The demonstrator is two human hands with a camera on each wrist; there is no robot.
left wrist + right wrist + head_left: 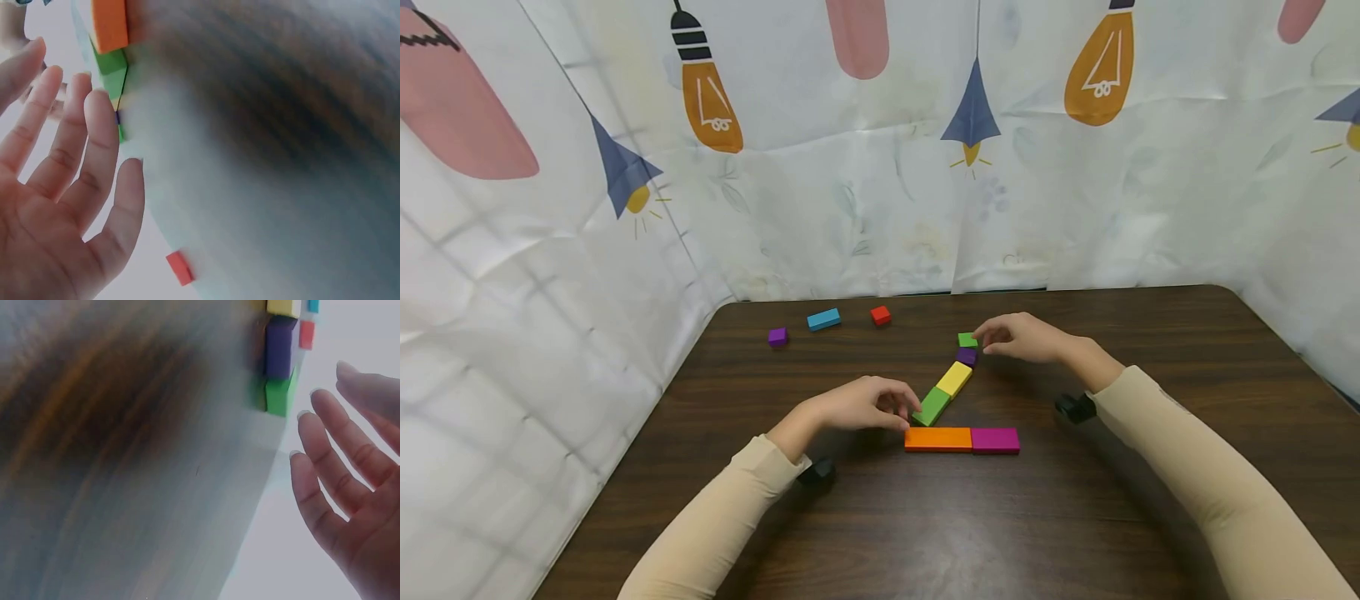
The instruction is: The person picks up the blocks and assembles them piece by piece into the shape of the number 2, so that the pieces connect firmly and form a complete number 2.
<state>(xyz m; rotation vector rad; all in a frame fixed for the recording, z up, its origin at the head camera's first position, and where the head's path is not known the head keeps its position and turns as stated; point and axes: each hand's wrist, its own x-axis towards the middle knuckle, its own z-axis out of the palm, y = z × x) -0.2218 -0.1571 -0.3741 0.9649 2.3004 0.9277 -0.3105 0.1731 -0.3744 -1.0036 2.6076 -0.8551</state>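
Observation:
In the head view an orange block point(937, 439) and a magenta block point(995, 441) lie end to end. Behind them a slanting row runs away from me: a long green block point(932, 407), a yellow block point(954, 380), a dark purple block point(966, 357) and a small green block point(967, 340). My left hand point(867, 403) hovers by the near end of this row, fingers loosely bent and nothing in them. Beside the small green block is my right hand point(1024, 337), its fingertips close to the block's right side. Both wrist views show relaxed, spread fingers and bare palms.
Farther back on the dark wooden table point(880, 525) lie a purple cube point(778, 337), a blue block point(823, 320) and a red block point(881, 316). A white patterned curtain point(865, 217) hangs behind the table and along its left side.

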